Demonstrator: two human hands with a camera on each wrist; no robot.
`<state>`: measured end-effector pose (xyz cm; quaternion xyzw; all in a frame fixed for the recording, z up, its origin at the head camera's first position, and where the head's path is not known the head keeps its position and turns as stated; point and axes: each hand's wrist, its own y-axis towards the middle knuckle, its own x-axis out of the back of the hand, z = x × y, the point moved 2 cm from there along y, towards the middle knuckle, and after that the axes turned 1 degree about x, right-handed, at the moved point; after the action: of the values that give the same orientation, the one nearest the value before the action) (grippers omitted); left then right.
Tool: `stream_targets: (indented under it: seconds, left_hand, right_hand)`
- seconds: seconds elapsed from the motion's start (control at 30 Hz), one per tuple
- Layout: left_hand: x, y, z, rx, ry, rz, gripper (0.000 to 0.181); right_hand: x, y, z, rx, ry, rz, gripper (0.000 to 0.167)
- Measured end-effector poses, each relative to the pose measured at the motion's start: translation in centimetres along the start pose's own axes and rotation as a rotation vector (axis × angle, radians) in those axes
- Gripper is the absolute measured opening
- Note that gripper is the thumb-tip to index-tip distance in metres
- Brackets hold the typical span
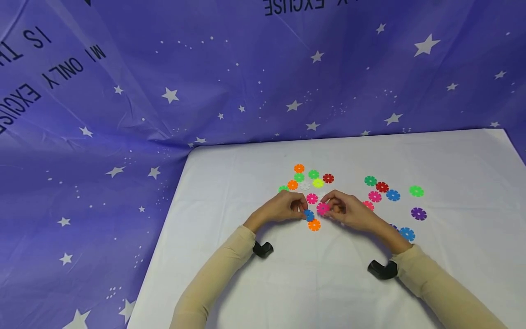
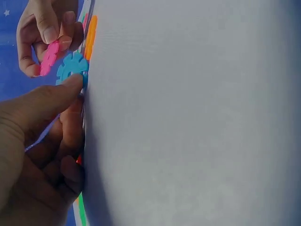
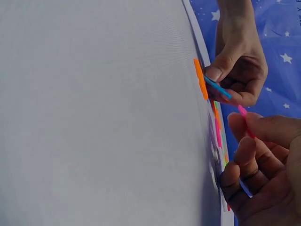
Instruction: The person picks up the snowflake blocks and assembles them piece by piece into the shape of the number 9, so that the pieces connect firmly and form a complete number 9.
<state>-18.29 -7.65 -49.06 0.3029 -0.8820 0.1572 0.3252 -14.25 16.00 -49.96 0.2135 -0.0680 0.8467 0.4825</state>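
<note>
The right hand (image 3: 270,165) pinches a pink disc (image 3: 242,110) between thumb and finger. Opposite to it, the left hand (image 3: 243,59) pinches a blue disc (image 3: 219,88), which is seen from its edge. Just beside the blue disc, an orange disc (image 3: 201,79) lies on the white desk (image 3: 103,113). Behind the hands there is blue cloth (image 3: 278,75) with stars.

Head view, bright and evenly lit; wrist views, dimmer and greyer, with soft shadows on the counter (image 2: 202,117).
</note>
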Motion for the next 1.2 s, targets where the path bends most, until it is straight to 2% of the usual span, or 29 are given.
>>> stream_targets:
  seconds: [0.07,0.17,0.27,0.47,0.63,0.77,1.0,1.2]
  left_hand:
    - [0.1,-0.3,0.2,0.014,-0.059,0.001,0.019]
    - [0.4,-0.8,0.5,0.062,-0.215,0.002,0.025]
    - [0.8,-1.3,0.5,0.083,-0.371,-0.033,0.027]
    - [1.5,-1.8,-0.2,0.021,-0.53,-0.112,0.03]
    - [1.8,-2.2,-0.8,-0.004,-0.594,-0.171,0.029]
    - [2.1,-2.2,-1.0,-0.012,-0.592,-0.19,0.029]
    - [2.3,-1.6,-1.0,-0.001,-0.588,-0.183,0.03]
    - [2.1,-1.5,-1.0,0.031,-0.608,-0.2,0.029]
  right_hand:
    - [-0.1,0.0,0.2,0.013,-0.017,-0.013,0.034]
    - [0.0,0.2,1.5,0.05,-0.067,-0.043,0.036]
    - [0.2,0.4,3.4,0.106,-0.123,-0.09,0.034]
    - [-0.1,1.1,6.2,0.251,-0.144,-0.176,0.034]
    - [-0.5,1.5,7.4,0.329,-0.117,-0.236,0.033]
    - [-0.6,1.6,7.6,0.348,-0.123,-0.278,0.034]
    - [-0.9,2.1,5.0,0.36,-0.145,-0.318,0.041]
    - [-0.8,2.4,3.5,0.409,-0.154,-0.293,0.043]
